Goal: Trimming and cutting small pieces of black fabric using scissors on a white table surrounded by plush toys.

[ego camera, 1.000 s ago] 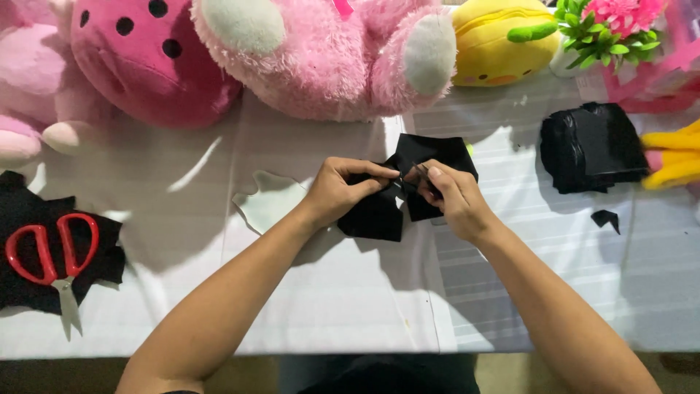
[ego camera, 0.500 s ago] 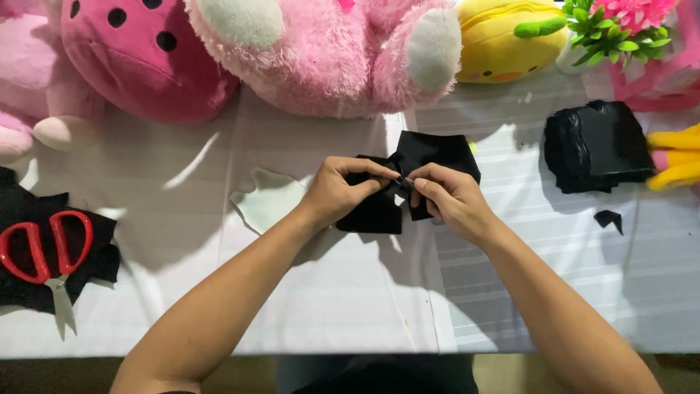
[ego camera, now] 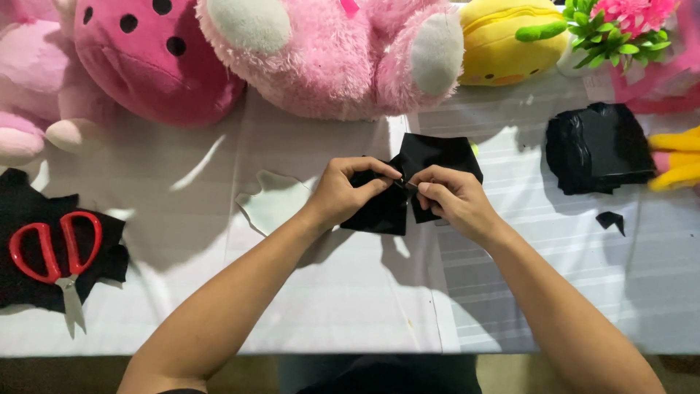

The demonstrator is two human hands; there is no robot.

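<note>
A: What are the hands doing?

B: Both are pinched on the black fabric piece (ego camera: 430, 157), gathered at its middle into a bow shape. The left hand (ego camera: 348, 191) grips the lower-left fold with thumb and fingers curled around it; the right hand (ego camera: 450, 198) pinches the centre, fingertips meeting the left hand's.

A: Where does the fabric sit?

B: Near the middle of the table (ego camera: 350, 306), a little toward the far edge, just in front of the pink plush bear (ego camera: 328, 55). Whether it rests on the white cover or is held just above it, I cannot tell.

A: Any change from half a second ago?

B: Very little. Both hands keep the same pinch at the same spot; the fingertips have closed slightly tighter on the centre. The fabric has not shifted on the table.

A: And around them?

B: Red-handled scissors (ego camera: 55, 252) lie on a black fabric scrap (ego camera: 22, 211) at the left edge, well apart from the hands. A pale cut-out shape (ego camera: 273, 204) lies just left of the left wrist. Toward the right edge sits a stack of black fabric pieces (ego camera: 598, 146), with a small black offcut (ego camera: 611, 219) just in front of it. Along the far edge: a pink spotted plush (ego camera: 146, 58), a yellow plush (ego camera: 510, 40) and a plant with pink flowers (ego camera: 620, 25).
</note>
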